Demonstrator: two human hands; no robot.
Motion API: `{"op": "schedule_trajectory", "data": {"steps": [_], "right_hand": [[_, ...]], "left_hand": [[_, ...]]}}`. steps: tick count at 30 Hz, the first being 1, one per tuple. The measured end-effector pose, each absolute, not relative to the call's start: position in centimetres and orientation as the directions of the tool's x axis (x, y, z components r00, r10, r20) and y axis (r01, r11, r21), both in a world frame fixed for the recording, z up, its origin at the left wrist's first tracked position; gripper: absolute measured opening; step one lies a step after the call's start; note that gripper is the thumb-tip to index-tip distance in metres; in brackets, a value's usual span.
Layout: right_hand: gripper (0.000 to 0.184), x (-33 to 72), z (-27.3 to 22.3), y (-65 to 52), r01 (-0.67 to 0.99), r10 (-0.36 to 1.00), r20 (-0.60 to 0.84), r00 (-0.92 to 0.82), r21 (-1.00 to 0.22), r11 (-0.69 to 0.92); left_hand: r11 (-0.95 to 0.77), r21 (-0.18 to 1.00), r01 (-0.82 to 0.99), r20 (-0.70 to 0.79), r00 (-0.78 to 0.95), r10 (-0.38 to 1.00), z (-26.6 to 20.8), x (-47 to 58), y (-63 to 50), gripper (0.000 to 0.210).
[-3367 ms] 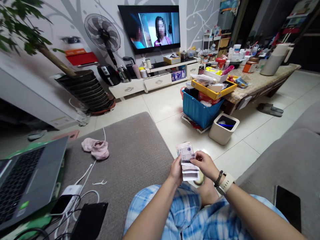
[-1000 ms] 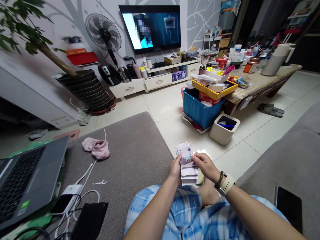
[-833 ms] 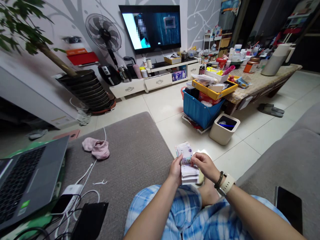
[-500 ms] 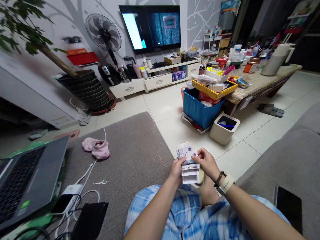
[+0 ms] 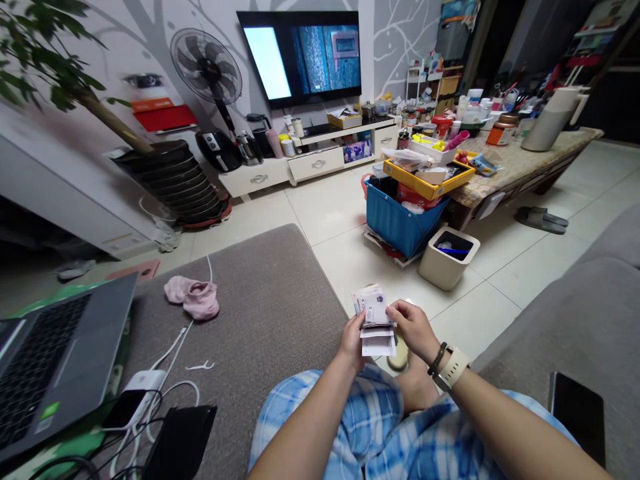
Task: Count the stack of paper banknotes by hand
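A fanned stack of banknotes, pale with purplish print, is held over my lap. My left hand grips its left side, with the thumb lying across the top note. Below the upper notes, several paler ends hang down in steps toward me. My right hand, wearing a watch and a dark bracelet, pinches the right edge of the notes between thumb and forefinger. How many notes sit between those fingertips cannot be made out.
A grey couch section at left bears a laptop, pink socks, cables and a black pouch. Ahead stand a beige bin, a blue crate and a loaded table. A phone lies at right.
My right thumb has moved slightly, and the top note now shows more fully. The hanging lower ends sit a little higher. Both hands stay in nearly the same place.
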State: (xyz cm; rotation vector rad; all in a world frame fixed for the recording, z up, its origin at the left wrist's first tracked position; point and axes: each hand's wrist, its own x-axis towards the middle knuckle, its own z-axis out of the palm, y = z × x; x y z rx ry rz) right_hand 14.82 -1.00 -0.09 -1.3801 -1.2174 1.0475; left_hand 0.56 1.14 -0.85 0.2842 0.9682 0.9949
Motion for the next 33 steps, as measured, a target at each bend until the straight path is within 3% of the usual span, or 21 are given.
{"op": "schedule_trajectory", "data": {"steps": [33], "right_hand": [[0.03, 14.63, 0.43, -0.98, 0.02, 0.995, 0.001, 0.098, -1.0, -0.001]], "left_hand": [[0.529, 0.617, -0.583, -0.523, 0.199, 0.829, -0.9, 0.54, 1.34, 0.013]]}}
